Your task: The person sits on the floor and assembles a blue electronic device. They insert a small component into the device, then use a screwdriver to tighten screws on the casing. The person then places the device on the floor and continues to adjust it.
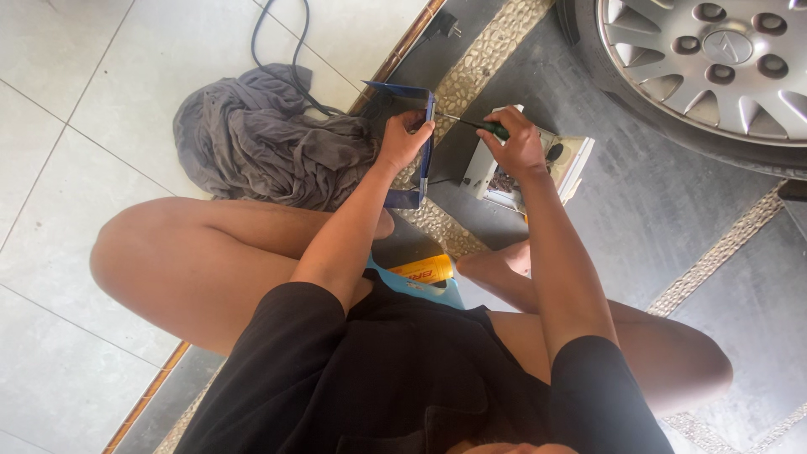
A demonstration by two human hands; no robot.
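My left hand (405, 137) grips the upper edge of a thin blue-framed panel (423, 172) that stands on edge on the floor. My right hand (514, 143) holds a screwdriver with a green handle (496, 129); its dark shaft (458, 120) points left and its tip touches the panel's top edge by my left fingers. Under my right hand sits a whitish box (487, 175) with small parts in it. I sit on the floor with my bare knees spread.
A crumpled grey cloth (261, 139) lies left of the panel, and a black cable (273, 38) runs off behind it. A car wheel with a silver rim (714, 59) fills the top right. A yellow tube (424, 269) and blue packaging (429, 290) lie between my legs.
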